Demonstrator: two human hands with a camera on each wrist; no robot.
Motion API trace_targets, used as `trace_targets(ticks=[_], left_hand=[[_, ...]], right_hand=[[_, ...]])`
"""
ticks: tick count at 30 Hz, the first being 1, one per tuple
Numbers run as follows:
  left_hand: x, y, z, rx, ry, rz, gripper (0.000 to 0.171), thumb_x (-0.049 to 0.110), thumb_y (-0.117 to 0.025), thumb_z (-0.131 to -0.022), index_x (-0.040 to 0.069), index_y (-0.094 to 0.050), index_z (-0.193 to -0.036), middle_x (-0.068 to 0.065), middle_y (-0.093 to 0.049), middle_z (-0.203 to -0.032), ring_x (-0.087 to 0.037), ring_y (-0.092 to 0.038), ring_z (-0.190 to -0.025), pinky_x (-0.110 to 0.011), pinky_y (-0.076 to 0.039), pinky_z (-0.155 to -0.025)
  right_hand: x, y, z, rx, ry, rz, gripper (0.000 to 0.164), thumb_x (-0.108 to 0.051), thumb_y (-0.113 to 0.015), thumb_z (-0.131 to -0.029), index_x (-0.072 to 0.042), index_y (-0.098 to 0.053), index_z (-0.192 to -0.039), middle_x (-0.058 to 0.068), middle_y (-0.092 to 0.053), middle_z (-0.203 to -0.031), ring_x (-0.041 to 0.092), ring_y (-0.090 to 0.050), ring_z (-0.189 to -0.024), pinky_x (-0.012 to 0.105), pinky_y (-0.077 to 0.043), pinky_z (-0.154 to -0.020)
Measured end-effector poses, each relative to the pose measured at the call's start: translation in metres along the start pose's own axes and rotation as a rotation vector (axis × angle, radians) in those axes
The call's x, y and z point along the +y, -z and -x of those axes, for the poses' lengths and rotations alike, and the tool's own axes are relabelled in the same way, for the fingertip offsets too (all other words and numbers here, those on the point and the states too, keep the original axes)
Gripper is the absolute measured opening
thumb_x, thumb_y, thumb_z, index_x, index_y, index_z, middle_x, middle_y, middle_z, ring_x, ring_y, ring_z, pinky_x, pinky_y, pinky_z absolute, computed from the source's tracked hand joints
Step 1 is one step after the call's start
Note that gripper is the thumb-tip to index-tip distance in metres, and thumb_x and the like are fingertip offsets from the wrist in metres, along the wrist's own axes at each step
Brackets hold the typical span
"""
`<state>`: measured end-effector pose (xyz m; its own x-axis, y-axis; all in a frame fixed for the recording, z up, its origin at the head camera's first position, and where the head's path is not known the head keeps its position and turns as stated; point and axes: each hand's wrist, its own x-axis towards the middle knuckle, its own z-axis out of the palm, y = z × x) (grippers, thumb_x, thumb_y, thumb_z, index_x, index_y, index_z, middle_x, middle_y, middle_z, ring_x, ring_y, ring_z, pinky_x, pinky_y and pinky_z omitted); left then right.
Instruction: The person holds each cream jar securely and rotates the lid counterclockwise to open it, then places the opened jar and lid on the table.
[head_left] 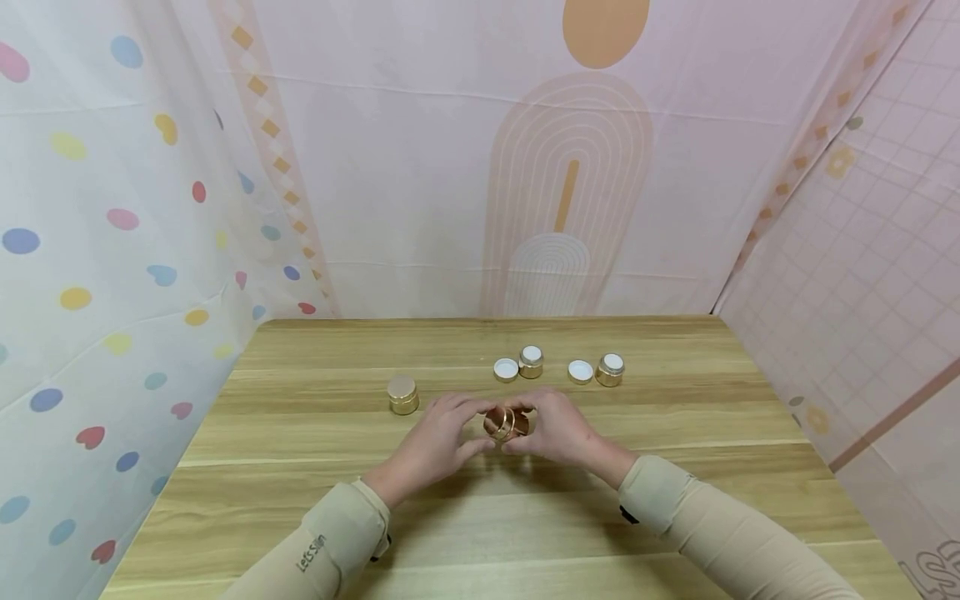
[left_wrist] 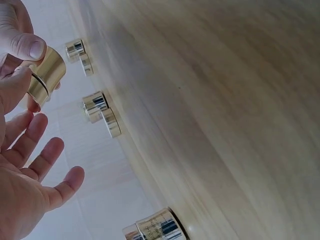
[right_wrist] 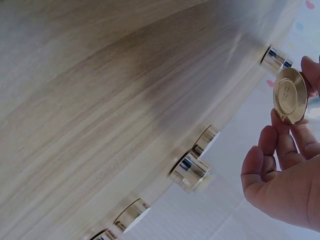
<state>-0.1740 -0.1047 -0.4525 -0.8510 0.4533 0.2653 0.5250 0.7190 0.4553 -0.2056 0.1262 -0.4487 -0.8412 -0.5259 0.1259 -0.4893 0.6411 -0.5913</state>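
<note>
Both hands hold one shiny gold cosmetic jar [head_left: 504, 423] above the table, tipped on its side. The left hand [head_left: 448, 433] grips its left end between thumb and fingertips, with the other fingers spread loose in the left wrist view. The right hand [head_left: 553, 427] pinches the right end. A dark seam runs round the jar in the left wrist view, between a wide band and a narrower one. Its round base, with embossed lettering, faces the right wrist camera. Left of the hands stands a closed gold jar [head_left: 403, 397].
Behind the hands stand two gold jars with white tops, one in the middle [head_left: 531, 363] and one at the right [head_left: 611, 370]. Beside each lies an upturned lid with a white inside, the middle lid [head_left: 506, 370] and the right lid [head_left: 581, 372]. A patterned curtain [head_left: 405, 208] borders the wooden table [head_left: 510, 533].
</note>
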Motion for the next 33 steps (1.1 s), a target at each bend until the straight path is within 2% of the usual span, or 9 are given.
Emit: trace_targets(ticks=[7, 12, 15, 19, 22, 26, 29, 33], left_hand=[[0.0031, 0.0001, -0.0019, 0.017, 0.036, 0.02, 0.052, 0.035, -0.084, -0.092, 0.012, -0.068, -0.137, -0.008, -0.071, -0.138, -0.035, -0.061, -0.136, -0.058, -0.045, -0.119], [0.0048, -0.0008, -0.0024, 0.03, 0.024, 0.038, 0.054, 0.038, -0.084, -0.093, 0.01, -0.068, -0.136, -0.008, -0.07, -0.137, -0.034, -0.061, -0.134, -0.057, -0.045, -0.118], [0.0054, -0.0012, -0.0021, 0.036, 0.014, 0.041, 0.05, 0.038, -0.083, -0.094, 0.012, -0.07, -0.134, -0.008, -0.071, -0.135, -0.033, -0.062, -0.133, -0.057, -0.047, -0.117], [0.0053, -0.0014, -0.0011, 0.035, 0.013, 0.05, 0.045, 0.038, -0.083, -0.093, 0.016, -0.072, -0.132, -0.007, -0.072, -0.134, -0.032, -0.063, -0.131, -0.056, -0.049, -0.115], [0.0044, -0.0015, -0.0005, 0.028, 0.015, 0.051, 0.049, 0.038, -0.084, -0.092, 0.015, -0.071, -0.134, -0.007, -0.072, -0.135, -0.031, -0.063, -0.131, -0.055, -0.051, -0.114], [0.0025, -0.002, 0.0005, 0.011, 0.018, 0.048, 0.056, 0.037, -0.086, -0.09, 0.014, -0.069, -0.137, -0.007, -0.071, -0.136, -0.03, -0.064, -0.131, -0.052, -0.053, -0.113], [0.0008, -0.0025, 0.0008, 0.002, 0.018, 0.048, 0.055, 0.033, -0.088, -0.088, 0.013, -0.069, -0.136, -0.007, -0.072, -0.137, -0.03, -0.064, -0.131, -0.051, -0.054, -0.112], [0.0, -0.0028, 0.0008, -0.002, 0.032, 0.045, 0.053, 0.031, -0.088, -0.087, 0.013, -0.07, -0.134, -0.007, -0.073, -0.135, -0.031, -0.065, -0.131, -0.052, -0.053, -0.113]], right_hand=[[-0.0031, -0.0004, 0.0005, 0.004, 0.05, 0.041, 0.044, -0.025, -0.098, -0.076, -0.021, -0.081, -0.116, -0.007, -0.082, -0.108, 0.01, -0.07, -0.098, 0.035, -0.058, -0.091], [-0.0046, -0.0012, 0.0017, 0.008, 0.072, 0.068, 0.043, -0.027, -0.098, -0.076, -0.019, -0.082, -0.115, -0.006, -0.082, -0.107, 0.012, -0.07, -0.099, 0.037, -0.057, -0.095], [-0.0046, -0.0013, 0.0021, 0.008, 0.066, 0.064, 0.044, -0.028, -0.098, -0.076, -0.019, -0.082, -0.116, -0.006, -0.083, -0.108, 0.013, -0.069, -0.101, 0.038, -0.056, -0.097], [-0.004, -0.0014, 0.0019, -0.001, 0.062, 0.046, 0.042, -0.026, -0.097, -0.077, -0.02, -0.082, -0.116, -0.007, -0.082, -0.106, 0.011, -0.068, -0.1, 0.036, -0.056, -0.092], [-0.0035, -0.0013, 0.0019, -0.009, 0.042, 0.031, 0.043, -0.026, -0.097, -0.077, -0.021, -0.081, -0.117, -0.007, -0.082, -0.107, 0.011, -0.068, -0.099, 0.036, -0.056, -0.09], [-0.0031, -0.0011, 0.0023, -0.012, 0.005, 0.016, 0.047, -0.027, -0.098, -0.075, -0.022, -0.081, -0.118, -0.005, -0.082, -0.111, 0.014, -0.067, -0.103, 0.04, -0.056, -0.095], [-0.0029, -0.0012, 0.0023, -0.014, 0.001, 0.011, 0.047, -0.027, -0.098, -0.074, -0.022, -0.081, -0.118, -0.004, -0.082, -0.111, 0.016, -0.068, -0.106, 0.043, -0.056, -0.097], [-0.0032, -0.0016, 0.0022, -0.022, 0.008, 0.016, 0.047, -0.026, -0.098, -0.075, -0.021, -0.081, -0.118, -0.004, -0.082, -0.11, 0.015, -0.068, -0.103, 0.04, -0.056, -0.094]])
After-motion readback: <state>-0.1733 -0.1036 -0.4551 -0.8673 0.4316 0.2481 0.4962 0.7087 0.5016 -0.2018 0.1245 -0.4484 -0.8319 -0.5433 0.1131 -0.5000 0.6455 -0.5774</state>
